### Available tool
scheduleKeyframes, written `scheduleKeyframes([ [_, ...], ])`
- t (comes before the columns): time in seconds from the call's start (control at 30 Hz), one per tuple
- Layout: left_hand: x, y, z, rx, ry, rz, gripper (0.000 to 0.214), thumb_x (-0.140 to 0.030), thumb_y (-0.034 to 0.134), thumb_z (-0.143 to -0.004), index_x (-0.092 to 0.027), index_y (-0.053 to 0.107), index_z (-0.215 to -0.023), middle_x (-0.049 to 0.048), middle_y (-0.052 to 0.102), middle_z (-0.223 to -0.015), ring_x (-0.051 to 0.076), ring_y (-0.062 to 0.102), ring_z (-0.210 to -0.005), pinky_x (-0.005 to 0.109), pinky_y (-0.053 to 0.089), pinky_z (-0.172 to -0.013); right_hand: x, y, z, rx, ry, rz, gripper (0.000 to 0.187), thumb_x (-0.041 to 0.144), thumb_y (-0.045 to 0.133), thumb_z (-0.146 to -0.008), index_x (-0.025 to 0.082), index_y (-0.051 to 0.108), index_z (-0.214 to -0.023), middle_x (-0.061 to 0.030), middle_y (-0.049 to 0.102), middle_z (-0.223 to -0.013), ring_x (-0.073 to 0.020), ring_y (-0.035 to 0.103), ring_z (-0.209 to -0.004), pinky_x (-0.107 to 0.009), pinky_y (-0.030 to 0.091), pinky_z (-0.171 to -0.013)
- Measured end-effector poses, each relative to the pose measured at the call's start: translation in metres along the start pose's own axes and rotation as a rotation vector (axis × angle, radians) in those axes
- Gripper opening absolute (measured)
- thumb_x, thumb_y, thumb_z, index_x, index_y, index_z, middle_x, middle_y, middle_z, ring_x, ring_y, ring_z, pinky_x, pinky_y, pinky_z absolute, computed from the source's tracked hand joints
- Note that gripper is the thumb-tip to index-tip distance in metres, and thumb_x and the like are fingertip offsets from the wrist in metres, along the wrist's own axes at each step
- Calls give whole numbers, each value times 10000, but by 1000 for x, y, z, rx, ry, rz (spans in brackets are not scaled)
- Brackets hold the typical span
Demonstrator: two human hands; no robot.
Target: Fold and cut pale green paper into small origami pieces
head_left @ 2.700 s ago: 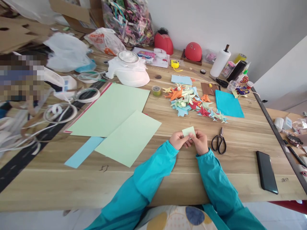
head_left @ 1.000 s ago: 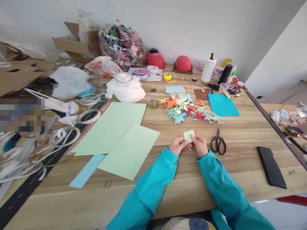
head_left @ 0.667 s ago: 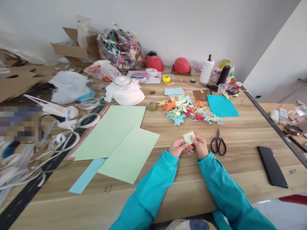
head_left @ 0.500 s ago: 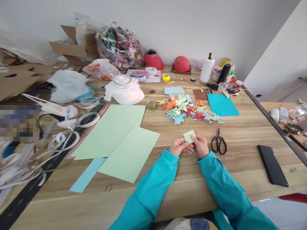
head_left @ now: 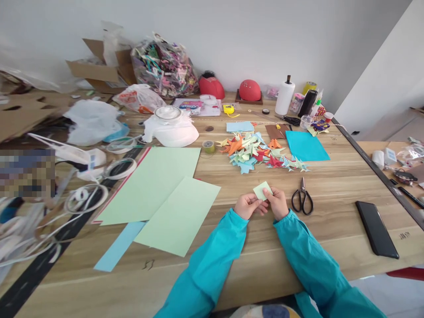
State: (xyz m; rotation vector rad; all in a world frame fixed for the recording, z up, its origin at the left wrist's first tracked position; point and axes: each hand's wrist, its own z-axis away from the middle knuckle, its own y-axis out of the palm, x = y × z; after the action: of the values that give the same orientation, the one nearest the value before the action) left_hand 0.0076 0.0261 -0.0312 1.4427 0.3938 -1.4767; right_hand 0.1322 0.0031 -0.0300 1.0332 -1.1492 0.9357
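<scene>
A small pale green square of paper is held up between my two hands, above the wooden table. My right hand pinches its right side, thumb on top. At the lower left edge, my left hand is closed on the same paper, its fingers partly behind it. Just right of my right hand lie black-handled scissors, blades pointing away. Beyond my hands is a heap of folded paper shapes in orange, green, blue and red.
Large pale green sheets and a blue paper strip lie to the left. A turquoise sheet is behind the scissors; a black phone lies right. White cords, a roll of tape and plastic bags crowd the left and back.
The paper has tilted slightly in my fingers, and both hands have drawn a little closer together. The camera view has shifted slightly; the things on the table stay in place.
</scene>
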Motion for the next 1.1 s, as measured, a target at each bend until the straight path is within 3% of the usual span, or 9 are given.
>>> scheduleKeyframes([
  [0.43,5,15,4,-45,31,-8,492,-476,755,-524,-65,596,-741,142,698,-687,194,642,-495,282,518,-439,0,3,-1,-102,27,16,495,571,555,-719,171,430,-455,55,367,-348,-55,276,-334,-216,157,-338],
  [0.77,2,10,0,-97,-38,95,453,-438,765,-529,-77,612,-757,142,704,-758,180,643,-521,271,510,-454,-3,-1,-4,-84,-3,8,437,537,601,-701,166,466,-515,46,443,-437,-67,350,-401,-206,260,-388],
  [1.1,0,12,1,-67,-63,77,493,-449,778,-498,-72,612,-771,133,702,-718,178,635,-491,271,505,-448,-5,-1,-6,-103,25,-50,466,570,549,-731,162,478,-518,44,417,-438,-67,330,-396,-211,238,-371],
])
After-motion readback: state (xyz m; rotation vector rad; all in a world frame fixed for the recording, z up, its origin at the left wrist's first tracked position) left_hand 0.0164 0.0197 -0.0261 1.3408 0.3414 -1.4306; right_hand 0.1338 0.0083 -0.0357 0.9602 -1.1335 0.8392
